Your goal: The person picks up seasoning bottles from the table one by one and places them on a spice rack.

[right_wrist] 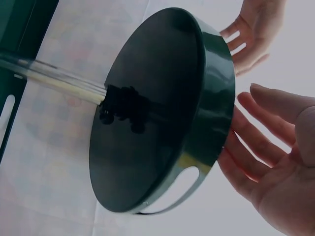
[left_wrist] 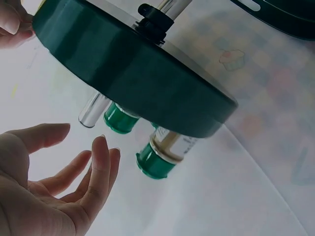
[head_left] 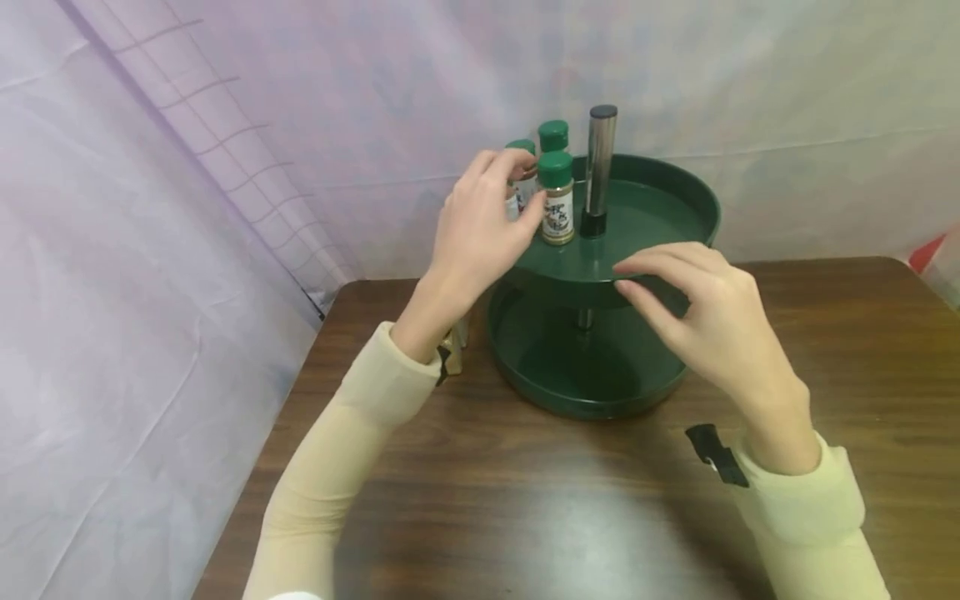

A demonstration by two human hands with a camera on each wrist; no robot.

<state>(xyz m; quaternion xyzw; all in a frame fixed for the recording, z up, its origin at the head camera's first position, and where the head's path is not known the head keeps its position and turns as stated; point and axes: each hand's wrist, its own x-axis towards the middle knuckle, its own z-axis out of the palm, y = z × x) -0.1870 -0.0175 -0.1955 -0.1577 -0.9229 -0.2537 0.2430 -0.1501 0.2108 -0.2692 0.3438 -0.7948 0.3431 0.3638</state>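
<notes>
A two-tier dark green round tray stand has an upper tray (head_left: 660, 215), a lower tray (head_left: 592, 407) and a metal post (head_left: 601, 162). Several seasoning jars (head_left: 558, 215) with green lids stand upright on the left of the upper tier. My left hand (head_left: 483, 218) is beside these jars, partly hiding some in the head view. Its loosely bent fingers are apart from the jars in the left wrist view, with nothing between them. At the upper tray's front right rim, my right hand (head_left: 708, 312) has its fingertips at the edge, thumb apart from the fingers.
The stand sits toward the back of a brown wooden table (head_left: 450, 500). Behind my left wrist, a tan object (head_left: 456, 354) is mostly hidden. A pale cloth curtain (head_left: 412, 92) hangs close behind and at the left. Something red (head_left: 927, 253) lies beyond the right table edge.
</notes>
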